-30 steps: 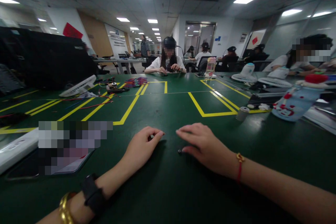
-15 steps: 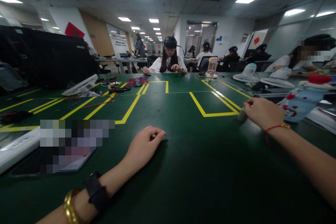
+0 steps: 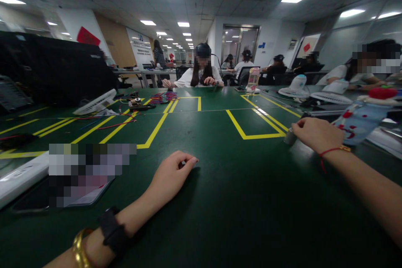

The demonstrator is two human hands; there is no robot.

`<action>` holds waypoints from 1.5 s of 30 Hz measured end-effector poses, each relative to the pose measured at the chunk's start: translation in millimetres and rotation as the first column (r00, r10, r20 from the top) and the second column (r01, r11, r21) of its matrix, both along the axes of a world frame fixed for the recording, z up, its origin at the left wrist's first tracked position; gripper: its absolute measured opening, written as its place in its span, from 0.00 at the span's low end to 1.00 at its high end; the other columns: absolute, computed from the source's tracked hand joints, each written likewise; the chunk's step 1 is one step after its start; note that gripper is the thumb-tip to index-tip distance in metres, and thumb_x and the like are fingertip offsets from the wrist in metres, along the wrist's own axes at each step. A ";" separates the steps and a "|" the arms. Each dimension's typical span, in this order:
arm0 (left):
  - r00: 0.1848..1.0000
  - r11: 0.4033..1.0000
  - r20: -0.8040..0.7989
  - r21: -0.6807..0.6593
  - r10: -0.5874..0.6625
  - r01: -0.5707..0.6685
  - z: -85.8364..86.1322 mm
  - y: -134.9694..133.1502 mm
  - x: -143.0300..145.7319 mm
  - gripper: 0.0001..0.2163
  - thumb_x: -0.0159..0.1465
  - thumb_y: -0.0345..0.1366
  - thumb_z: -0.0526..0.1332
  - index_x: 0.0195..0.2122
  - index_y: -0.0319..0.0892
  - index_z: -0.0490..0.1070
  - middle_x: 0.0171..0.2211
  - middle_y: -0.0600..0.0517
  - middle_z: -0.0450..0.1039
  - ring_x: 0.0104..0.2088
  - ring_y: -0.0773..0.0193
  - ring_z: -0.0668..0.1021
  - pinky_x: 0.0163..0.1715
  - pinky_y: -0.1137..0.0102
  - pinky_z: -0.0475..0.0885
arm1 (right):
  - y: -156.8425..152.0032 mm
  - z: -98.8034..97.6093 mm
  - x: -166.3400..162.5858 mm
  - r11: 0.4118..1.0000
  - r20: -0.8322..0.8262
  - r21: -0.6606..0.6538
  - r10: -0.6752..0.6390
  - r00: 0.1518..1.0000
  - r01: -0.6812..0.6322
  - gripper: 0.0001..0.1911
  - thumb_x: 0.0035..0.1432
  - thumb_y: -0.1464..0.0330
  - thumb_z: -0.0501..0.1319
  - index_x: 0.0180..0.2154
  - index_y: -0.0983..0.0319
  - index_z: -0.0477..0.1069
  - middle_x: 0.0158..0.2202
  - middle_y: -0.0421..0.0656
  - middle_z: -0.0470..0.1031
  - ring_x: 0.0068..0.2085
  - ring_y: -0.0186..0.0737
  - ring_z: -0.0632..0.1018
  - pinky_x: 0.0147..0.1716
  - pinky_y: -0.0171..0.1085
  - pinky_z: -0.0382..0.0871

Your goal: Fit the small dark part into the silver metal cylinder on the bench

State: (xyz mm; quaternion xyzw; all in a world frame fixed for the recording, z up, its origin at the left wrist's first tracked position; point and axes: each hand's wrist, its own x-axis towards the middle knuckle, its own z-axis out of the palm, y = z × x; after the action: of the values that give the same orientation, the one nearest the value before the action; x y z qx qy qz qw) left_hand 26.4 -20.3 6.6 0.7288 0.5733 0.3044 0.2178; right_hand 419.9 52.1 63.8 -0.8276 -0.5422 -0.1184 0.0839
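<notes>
My left hand [image 3: 173,172] rests on the green tabletop [image 3: 232,201], its fingers curled in and the thumb tip close to the index finger. Nothing shows in its grip. At the right, my right hand [image 3: 318,134] is closed on a small grey cylinder [image 3: 289,136], which stands at the table surface near the corner of a yellow tape outline [image 3: 264,137]. The fingers cover its upper part, so its exact kind does not show. Just beyond the right wrist leans a light-blue bottle [image 3: 364,119] with a red top.
To the left lie a blurred-out flat item [image 3: 91,194] and a white bar [image 3: 21,178]. Farther off are wires [image 3: 165,97], small parts, a white fan [image 3: 96,102] and a black monitor [image 3: 56,71]. A person [image 3: 201,67] sits opposite; a pink-lidded bottle [image 3: 253,80] stands nearby.
My right hand and wrist have shifted very slightly to the right, still on the grey cylinder. My left hand stays in place. Across the table, the person's hand at the left has risen and moved left.
</notes>
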 end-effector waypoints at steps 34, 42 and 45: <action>1.000 1.000 -0.003 -0.011 0.015 -0.015 1.0 -1.0 1.2 0.17 0.62 0.48 0.51 0.35 0.44 0.76 0.35 0.49 0.75 0.35 0.58 0.74 0.35 0.66 0.66 | 3.6 -2.0 9.1 0.999 -0.030 -0.040 0.010 1.000 -0.011 0.23 0.54 0.49 0.50 0.34 0.59 0.71 0.36 0.51 0.73 0.39 0.51 0.74 0.32 0.43 0.61; 1.000 1.000 -0.001 -0.008 0.012 -0.012 0.0 -0.6 0.5 0.17 0.62 0.48 0.52 0.35 0.44 0.76 0.35 0.50 0.75 0.35 0.58 0.74 0.35 0.66 0.66 | 5.7 -1.8 15.5 0.994 -0.053 -0.054 0.091 0.994 -0.094 0.20 0.48 0.50 0.57 0.33 0.60 0.69 0.36 0.51 0.72 0.37 0.50 0.73 0.31 0.42 0.60; 1.000 1.000 0.002 -0.006 0.008 -0.008 0.2 -0.7 0.9 0.17 0.62 0.48 0.52 0.35 0.44 0.76 0.35 0.50 0.75 0.35 0.58 0.74 0.35 0.66 0.66 | 8.7 -8.2 18.7 0.986 -0.088 -0.033 0.158 0.984 -0.161 0.22 0.41 0.53 0.63 0.33 0.62 0.66 0.34 0.51 0.71 0.35 0.47 0.72 0.30 0.40 0.60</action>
State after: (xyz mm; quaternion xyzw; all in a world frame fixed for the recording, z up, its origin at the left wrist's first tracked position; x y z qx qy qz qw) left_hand 27.3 -21.0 6.8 0.7256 0.5769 0.3045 0.2192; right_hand 438.5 60.8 55.7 -0.7874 -0.6049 -0.0652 0.0994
